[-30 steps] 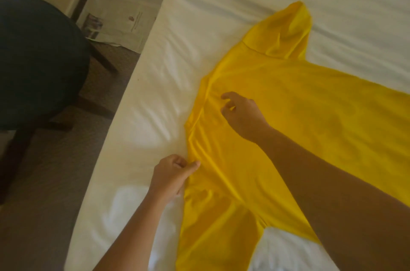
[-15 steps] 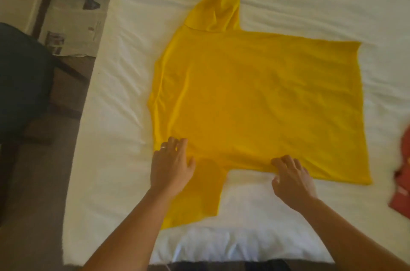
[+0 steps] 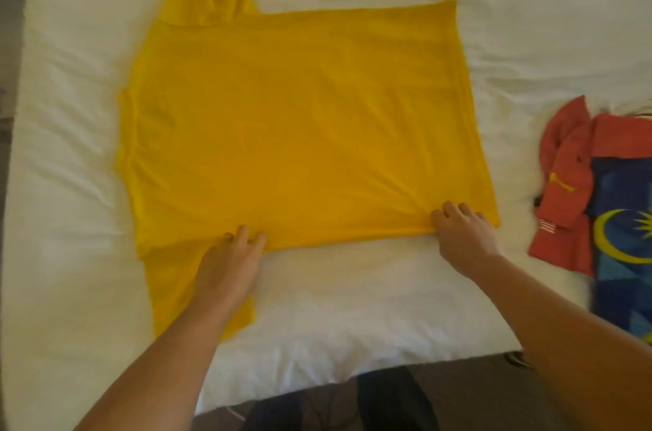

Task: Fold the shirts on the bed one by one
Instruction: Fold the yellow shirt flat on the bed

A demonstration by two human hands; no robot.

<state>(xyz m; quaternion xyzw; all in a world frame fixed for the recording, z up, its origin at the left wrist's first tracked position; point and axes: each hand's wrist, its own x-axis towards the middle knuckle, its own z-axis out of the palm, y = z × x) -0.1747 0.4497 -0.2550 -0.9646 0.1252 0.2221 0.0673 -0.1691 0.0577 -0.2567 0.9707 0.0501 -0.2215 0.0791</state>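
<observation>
A yellow shirt (image 3: 303,123) lies spread flat on the white bed (image 3: 352,317), collar to the left and hem to the right. One sleeve points away at the top left, the other lies toward me at the lower left. My left hand (image 3: 231,259) grips the shirt's near edge where the near sleeve meets the body. My right hand (image 3: 464,236) pinches the near edge at the hem corner, fingers curled over the cloth.
A red shirt (image 3: 568,183) and a blue shirt with a yellow crescent (image 3: 624,240) lie bunched together at the right side of the bed. The bed's near edge runs just in front of me, and dark floor shows along the far left.
My view has shifted right along the shirt. My left hand has moved right from the shoulder to the armpit, and my right hand has slid right along the near edge to the hem corner.
</observation>
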